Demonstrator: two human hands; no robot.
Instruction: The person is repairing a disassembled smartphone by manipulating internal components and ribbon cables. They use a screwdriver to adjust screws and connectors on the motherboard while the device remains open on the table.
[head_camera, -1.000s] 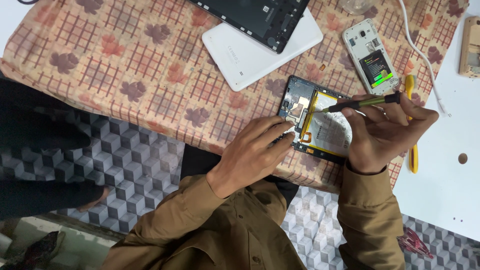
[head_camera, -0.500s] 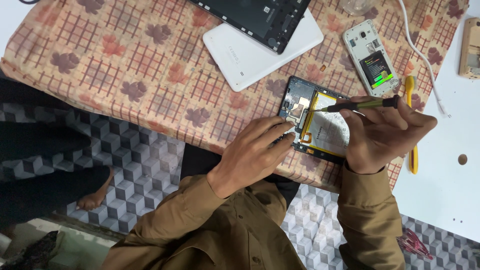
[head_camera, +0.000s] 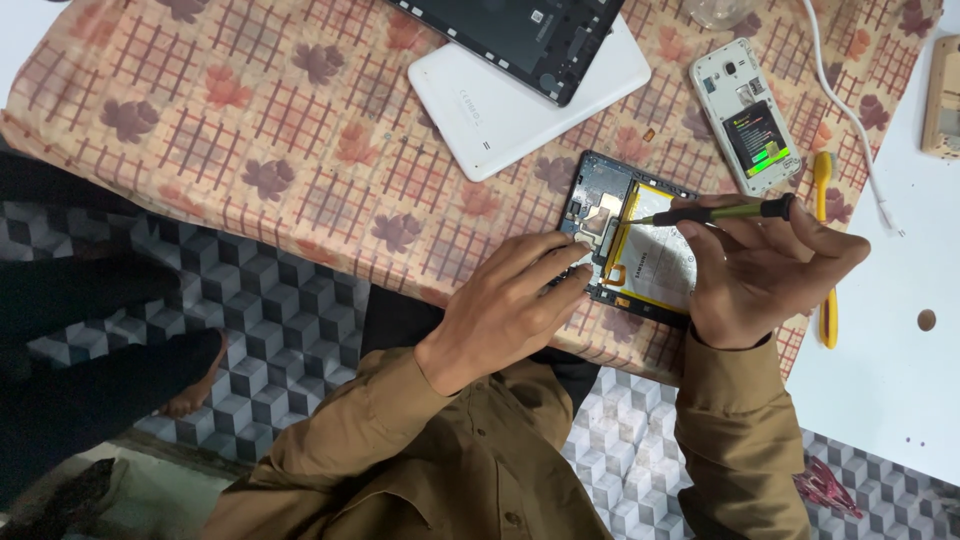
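Slim green-handled screwdriver (head_camera: 715, 211) over flat opened tablet (head_camera: 635, 235)

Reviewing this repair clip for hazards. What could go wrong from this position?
1. The thin screwdriver with a green-and-black handle in the right hand points its tip at the edge of the silver battery pack; a slip might puncture it.
2. The opened black device lies close to the table's edge on the patterned cloth, steadied only by the left hand; it could slide off.
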